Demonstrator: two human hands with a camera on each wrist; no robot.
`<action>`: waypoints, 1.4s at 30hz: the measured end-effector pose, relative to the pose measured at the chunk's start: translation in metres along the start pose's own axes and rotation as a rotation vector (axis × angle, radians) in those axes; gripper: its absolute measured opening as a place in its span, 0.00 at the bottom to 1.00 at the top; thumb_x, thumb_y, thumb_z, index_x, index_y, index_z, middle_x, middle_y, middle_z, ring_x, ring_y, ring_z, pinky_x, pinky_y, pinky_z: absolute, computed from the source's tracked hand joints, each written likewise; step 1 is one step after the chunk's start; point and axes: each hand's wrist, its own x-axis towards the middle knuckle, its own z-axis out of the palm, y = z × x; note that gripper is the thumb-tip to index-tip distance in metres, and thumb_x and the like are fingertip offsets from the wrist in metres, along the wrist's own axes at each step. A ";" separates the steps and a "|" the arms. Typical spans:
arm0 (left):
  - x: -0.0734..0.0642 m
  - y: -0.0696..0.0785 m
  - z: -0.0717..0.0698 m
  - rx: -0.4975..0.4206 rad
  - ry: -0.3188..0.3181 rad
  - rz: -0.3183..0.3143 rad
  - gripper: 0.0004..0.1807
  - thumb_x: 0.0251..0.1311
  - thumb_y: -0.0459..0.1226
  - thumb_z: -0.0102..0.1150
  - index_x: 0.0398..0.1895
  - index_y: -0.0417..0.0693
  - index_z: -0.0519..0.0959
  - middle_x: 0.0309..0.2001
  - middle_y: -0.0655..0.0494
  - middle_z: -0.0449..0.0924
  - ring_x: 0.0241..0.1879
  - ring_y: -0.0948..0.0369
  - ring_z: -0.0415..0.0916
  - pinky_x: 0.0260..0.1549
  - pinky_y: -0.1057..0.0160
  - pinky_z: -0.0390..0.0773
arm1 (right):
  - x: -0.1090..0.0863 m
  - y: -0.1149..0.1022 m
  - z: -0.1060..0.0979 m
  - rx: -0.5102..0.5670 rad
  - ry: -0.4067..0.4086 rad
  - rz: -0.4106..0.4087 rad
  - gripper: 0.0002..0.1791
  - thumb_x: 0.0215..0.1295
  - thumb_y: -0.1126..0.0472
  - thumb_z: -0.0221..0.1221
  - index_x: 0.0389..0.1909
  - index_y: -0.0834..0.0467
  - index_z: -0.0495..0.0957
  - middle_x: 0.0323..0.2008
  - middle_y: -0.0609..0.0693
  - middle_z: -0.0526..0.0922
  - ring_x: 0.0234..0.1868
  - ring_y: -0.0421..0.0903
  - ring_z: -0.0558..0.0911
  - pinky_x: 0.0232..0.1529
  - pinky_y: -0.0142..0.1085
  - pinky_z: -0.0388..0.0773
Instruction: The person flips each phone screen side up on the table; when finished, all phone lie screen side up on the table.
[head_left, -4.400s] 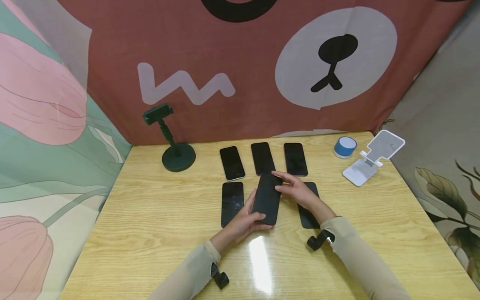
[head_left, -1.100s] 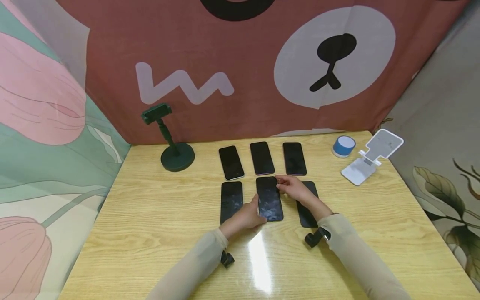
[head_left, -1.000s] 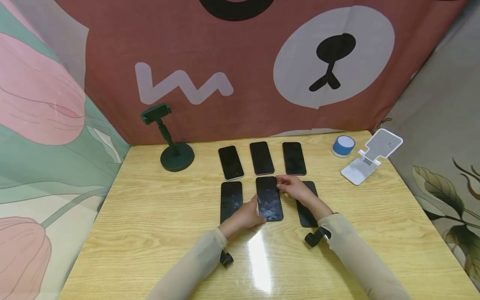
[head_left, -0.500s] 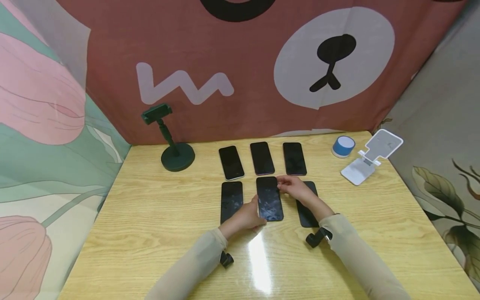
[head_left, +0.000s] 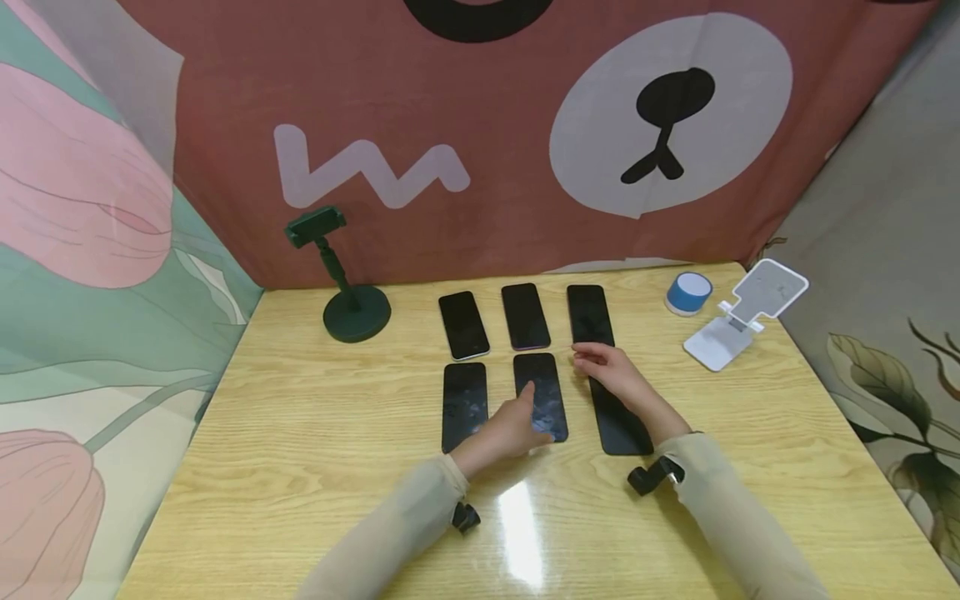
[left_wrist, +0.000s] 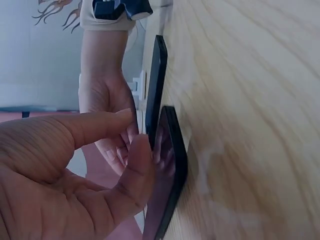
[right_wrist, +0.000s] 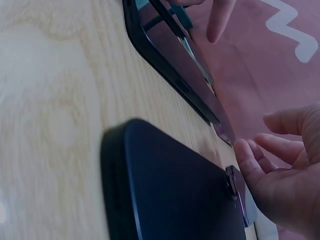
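A black phone (head_left: 550,377) lies on the table in the middle of the front row, its glossy screen smudged. Over its lower part hovers my left hand (head_left: 512,427), thumb and forefinger held apart with nothing between them. My right hand (head_left: 617,372) is above the space where the back right phone (head_left: 590,313) and the front right phone (head_left: 619,422) come near each other. Its fingers bend loosely and hold nothing. In the right wrist view, the front right phone (right_wrist: 170,185) shows a matte dark upper face. The left wrist view has the middle phone (left_wrist: 167,175) just beyond my fingertips.
Left of the hands lies a front left phone (head_left: 463,402). Behind are a back left phone (head_left: 463,325) and a back middle phone (head_left: 526,317). A dark green phone stand (head_left: 357,315), a blue and white cylinder (head_left: 688,294) and a white folding stand (head_left: 718,343) stand farther back.
Earlier both hands held the middle phone up, matte back showing; later it lay screen up between them. Now both hands are off it: the left has shifted right above it, the right has moved rightward.
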 end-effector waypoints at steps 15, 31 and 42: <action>0.013 0.034 0.034 -0.033 0.044 0.215 0.48 0.53 0.45 0.68 0.72 0.38 0.53 0.48 0.49 0.78 0.39 0.64 0.77 0.40 0.69 0.75 | -0.016 0.014 -0.039 -0.004 0.026 -0.034 0.27 0.69 0.60 0.54 0.65 0.67 0.64 0.56 0.67 0.71 0.48 0.40 0.72 0.44 0.25 0.70; 0.016 0.057 0.081 0.090 0.093 0.127 0.52 0.47 0.55 0.69 0.72 0.46 0.55 0.65 0.47 0.60 0.64 0.56 0.57 0.56 0.66 0.67 | -0.029 0.034 -0.080 -0.091 -0.092 -0.093 0.28 0.67 0.66 0.55 0.66 0.69 0.61 0.59 0.70 0.67 0.43 0.46 0.72 0.40 0.36 0.76; 0.031 0.058 0.094 0.322 0.131 0.070 0.59 0.42 0.59 0.70 0.74 0.48 0.51 0.71 0.42 0.50 0.67 0.53 0.49 0.59 0.63 0.64 | -0.025 0.053 -0.086 -0.089 -0.189 -0.155 0.30 0.65 0.69 0.56 0.66 0.70 0.60 0.61 0.71 0.66 0.44 0.45 0.73 0.42 0.27 0.73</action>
